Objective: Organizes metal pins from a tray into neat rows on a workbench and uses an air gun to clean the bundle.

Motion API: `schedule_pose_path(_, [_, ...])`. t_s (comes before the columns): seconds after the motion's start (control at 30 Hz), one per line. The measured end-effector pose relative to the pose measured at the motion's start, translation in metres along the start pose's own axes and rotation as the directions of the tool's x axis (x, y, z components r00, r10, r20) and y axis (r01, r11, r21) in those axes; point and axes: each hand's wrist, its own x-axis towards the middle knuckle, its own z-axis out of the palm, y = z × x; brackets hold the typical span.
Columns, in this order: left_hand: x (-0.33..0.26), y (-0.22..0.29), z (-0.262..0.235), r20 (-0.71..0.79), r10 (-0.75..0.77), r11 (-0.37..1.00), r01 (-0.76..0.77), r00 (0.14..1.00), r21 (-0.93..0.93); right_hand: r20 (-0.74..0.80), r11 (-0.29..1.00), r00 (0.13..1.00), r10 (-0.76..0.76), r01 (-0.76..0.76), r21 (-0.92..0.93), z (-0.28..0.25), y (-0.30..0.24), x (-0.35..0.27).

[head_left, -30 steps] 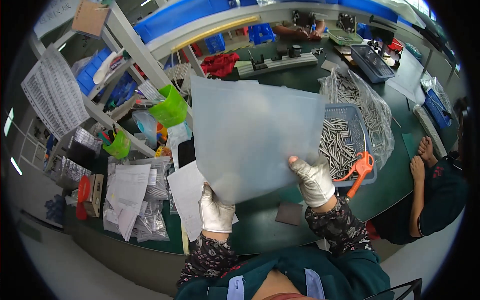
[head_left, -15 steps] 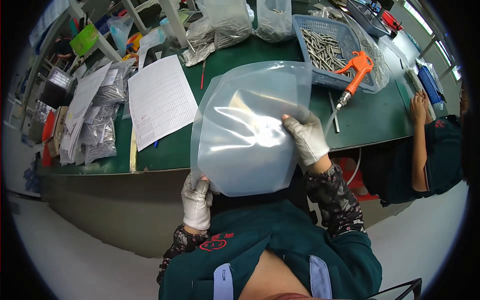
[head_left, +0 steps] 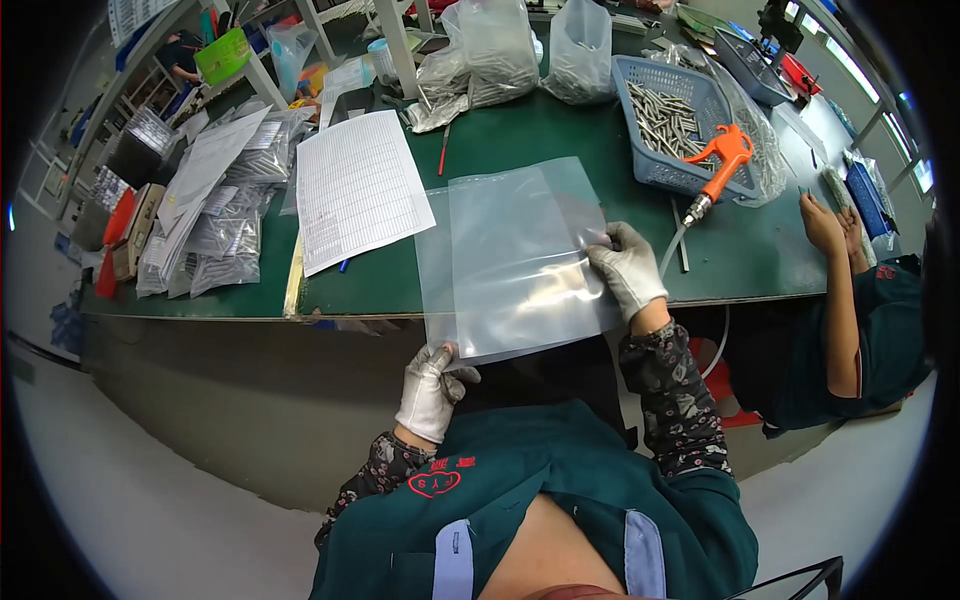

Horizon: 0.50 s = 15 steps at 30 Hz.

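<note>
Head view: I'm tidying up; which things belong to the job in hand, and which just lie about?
In use:
Clear flexible plastic sheeting, held by white-gloved left hand and white-gloved right hand

Apparently just lying about:
White rectangular paper sheet
Blue rectangular plastic basket of silvery metal pins
Orange pistol-shaped air gun

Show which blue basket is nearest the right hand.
The light-blue basket of metal pins, with the orange air gun across its near side; the darker bin behind and far-right blue tray lie farther from the right hand.
</note>
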Motion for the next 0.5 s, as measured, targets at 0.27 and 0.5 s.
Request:
schedule_pose_path(0.27, [-0.004, 0.013, -0.009, 0.126, 0.652, 0.239, -0.36, 0.748, 0.902, -0.131, 0.992, 0.984, -0.124, 0.127, 0.011, -0.033, -0.024, -0.032])
schedule_pose_path(0.5, [0.009, 0.03, 0.06, 0.766, 0.168, -0.586, -0.562, 0.62, 0.584, -0.15, 0.94, 0.936, -0.319, 0.333, 0.072, -0.057, -0.034, -0.063])
